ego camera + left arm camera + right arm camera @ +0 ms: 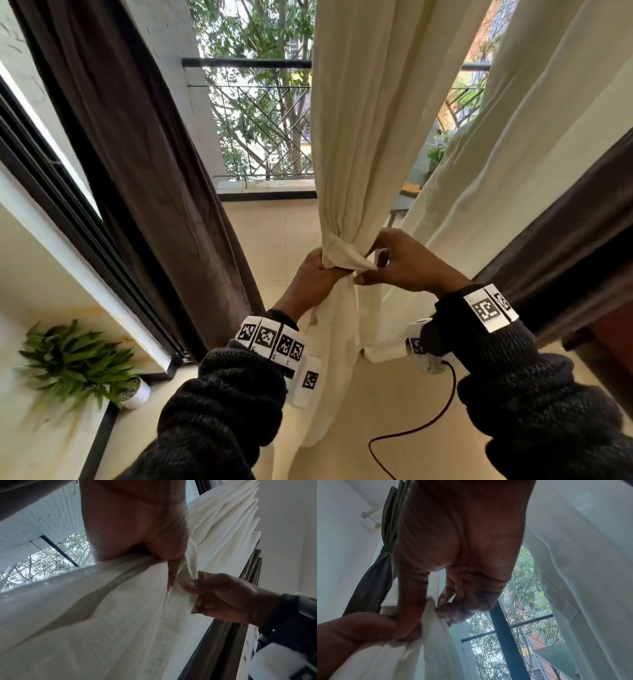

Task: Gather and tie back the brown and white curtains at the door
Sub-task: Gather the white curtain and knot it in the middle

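A white curtain hangs gathered in the middle of the doorway, with a strip of its own cloth wound round it as a knot. My left hand grips the bunched cloth just under that knot. From the right, my right hand pinches the loose end of the strip between thumb and fingers. In the right wrist view the same pinch shows beside the left hand. A brown curtain hangs at the left, and there a knot binds it.
A second white curtain and a brown one hang at the right. Beyond the doorway is a balcony railing. A potted plant stands at the lower left by the dark door frame. A black cable dangles from my right wrist.
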The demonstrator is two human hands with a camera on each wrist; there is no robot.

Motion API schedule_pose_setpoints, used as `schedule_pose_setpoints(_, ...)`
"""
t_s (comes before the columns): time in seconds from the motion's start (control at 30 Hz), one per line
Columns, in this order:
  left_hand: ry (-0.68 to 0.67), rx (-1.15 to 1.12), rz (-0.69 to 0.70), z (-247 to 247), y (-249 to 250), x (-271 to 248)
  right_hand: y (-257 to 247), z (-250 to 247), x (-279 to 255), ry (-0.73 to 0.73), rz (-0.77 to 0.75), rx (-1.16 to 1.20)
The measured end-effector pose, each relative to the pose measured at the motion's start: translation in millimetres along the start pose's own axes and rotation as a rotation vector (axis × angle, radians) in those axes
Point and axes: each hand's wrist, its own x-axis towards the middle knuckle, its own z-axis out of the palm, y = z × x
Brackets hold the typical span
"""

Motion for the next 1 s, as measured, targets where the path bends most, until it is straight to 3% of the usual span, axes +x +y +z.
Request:
schedule_pose_setpoints(0.07, 0.007, 0.009, -0.02, -3, 0, -2, 1, 5, -2, -0.009, 0.028, -0.002)
schedule_pose_setpoints(0.13, 0.05, 0.005, -0.018, -7, 1, -3, 1, 13, -6, 0.07, -0.004, -0.08)
schedule_pose_setpoints(0.3, 0.059, 0.026, 0.01, -20, 1, -2, 3, 20, -24, 0.5, -0.137, -0.322)
schedule_pose_setpoints(0.4, -0.037, 0.01, -0.042, -19, -2, -3, 3, 24, -19, 0.741, -0.08, -0.412)
schedule_pose_setpoints(0.43, -0.065, -0.013, -0.062, -16, -2, -4, 8, 27, -12, 0.731, -0.025, -0.425)
schedule_pose_setpoints(0.53, -0.146, -0.051, -0.051, -9, -1, -6, 14, 41, 10, 0.353, 0.05, -0.359)
schedule_pose_setpoints(0.6, -0.169, -0.058, -0.056, -9, 0, -6, 10, 48, 15, 0.222, 0.045, -0.282)
schedule_pose_setpoints(0.7, -0.19, -0.111, -0.124, -15, 3, -8, 1, 38, 16, 0.307, 0.168, -0.117)
schedule_pose_setpoints(0.83, -0.277, -0.132, -0.177, -17, 2, -8, -10, 33, 15, 0.7, 0.14, -0.08)
schedule_pose_setpoints(0.87, -0.289, -0.134, -0.177, -14, 2, -8, -12, 34, 18, 0.733, 0.115, -0.076)
schedule_pose_setpoints(0.9, -0.295, -0.139, -0.178, -10, 2, -8, -16, 36, 19, 0.656, 0.107, -0.101)
schedule_pose_setpoints(1.0, -0.246, -0.222, -0.174, -3, -1, -8, -17, 23, 20, 0.142, 0.021, -0.068)
